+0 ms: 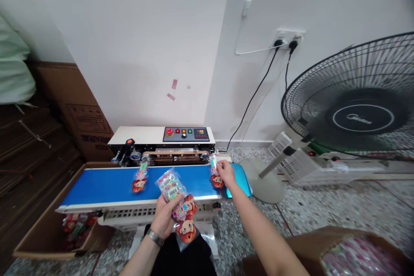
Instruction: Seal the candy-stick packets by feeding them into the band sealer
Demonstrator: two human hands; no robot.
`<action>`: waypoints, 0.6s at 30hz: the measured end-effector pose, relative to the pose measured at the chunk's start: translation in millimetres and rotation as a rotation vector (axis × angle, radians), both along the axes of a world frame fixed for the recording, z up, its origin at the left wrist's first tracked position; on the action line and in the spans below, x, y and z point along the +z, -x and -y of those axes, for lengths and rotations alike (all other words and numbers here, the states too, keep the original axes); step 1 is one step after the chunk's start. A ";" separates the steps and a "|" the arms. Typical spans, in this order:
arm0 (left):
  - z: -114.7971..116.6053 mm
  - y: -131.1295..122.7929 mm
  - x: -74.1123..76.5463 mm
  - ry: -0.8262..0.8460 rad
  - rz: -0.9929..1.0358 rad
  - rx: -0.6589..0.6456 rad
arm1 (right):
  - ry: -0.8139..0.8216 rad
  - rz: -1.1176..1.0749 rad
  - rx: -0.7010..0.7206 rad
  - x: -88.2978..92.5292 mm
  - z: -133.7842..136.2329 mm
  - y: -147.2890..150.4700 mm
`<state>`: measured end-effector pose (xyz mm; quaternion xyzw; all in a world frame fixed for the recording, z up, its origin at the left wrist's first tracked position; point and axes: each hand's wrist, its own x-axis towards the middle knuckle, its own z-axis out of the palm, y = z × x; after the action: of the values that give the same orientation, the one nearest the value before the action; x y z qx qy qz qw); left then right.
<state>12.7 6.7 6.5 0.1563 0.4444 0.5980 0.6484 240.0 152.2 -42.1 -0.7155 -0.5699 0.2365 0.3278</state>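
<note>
My left hand (165,215) is closed around several clear plastic packets (183,211) with a red-haired cartoon figure and barcodes on them, held in front of the belt's near edge. At the right end of the blue conveyor belt (106,183), my right hand (225,172) pinches a single packet (215,172) by its right side; its top reaches the sealing machine's inlet. Another packet (139,179) lies farther left on the belt, its upper end by the sealing unit. The sealing machine (187,134) has a control panel with lit digits.
A cardboard box (42,246) with packets inside stands below the belt's left end. At lower right is a box of pink packaged goods (359,258). A black fan (355,116) stands on the right, near a white plastic crate (307,172). Power cords (255,92) hang along the wall.
</note>
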 end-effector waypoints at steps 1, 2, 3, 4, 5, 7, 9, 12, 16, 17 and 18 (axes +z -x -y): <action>-0.4 -0.2 0.1 -0.002 -0.004 -0.002 | 0.013 0.029 0.031 2.6 -2.1 5.8; -0.9 -0.6 0.4 -0.004 -0.008 -0.001 | 0.014 0.048 0.054 6.1 -2.4 12.3; -1.7 -1.2 1.0 -0.006 -0.012 0.002 | -0.008 0.057 0.074 10.4 -0.3 19.4; -2.7 -2.0 1.9 -0.008 -0.017 0.008 | -0.049 0.051 0.097 15.3 4.5 26.8; -3.7 -2.9 2.9 -0.010 -0.020 0.017 | -0.091 0.026 0.138 20.6 12.0 34.3; -6.1 -5.0 5.3 -0.020 -0.022 0.035 | -0.122 -0.100 0.292 31.6 34.5 49.2; -8.2 -7.1 7.7 -0.041 -0.025 0.050 | -0.065 -0.244 0.520 42.4 62.2 62.7; -9.7 -9.7 10.6 -0.077 -0.034 0.054 | -0.034 -0.272 0.709 54.9 95.9 76.1; -8.7 -11.7 12.4 -0.079 0.021 0.063 | -0.002 -0.294 0.581 58.5 105.6 77.7; -8.3 -12.1 12.3 -0.069 0.034 0.065 | 0.013 -0.318 0.554 57.1 103.8 76.2; -8.2 -12.5 11.9 -0.063 0.042 0.065 | 0.020 -0.338 0.534 55.1 101.7 74.5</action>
<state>25.2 14.9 18.4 0.1495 0.4166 0.6354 0.6327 165.5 50.5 13.0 -0.4942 -0.6729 0.4352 0.3370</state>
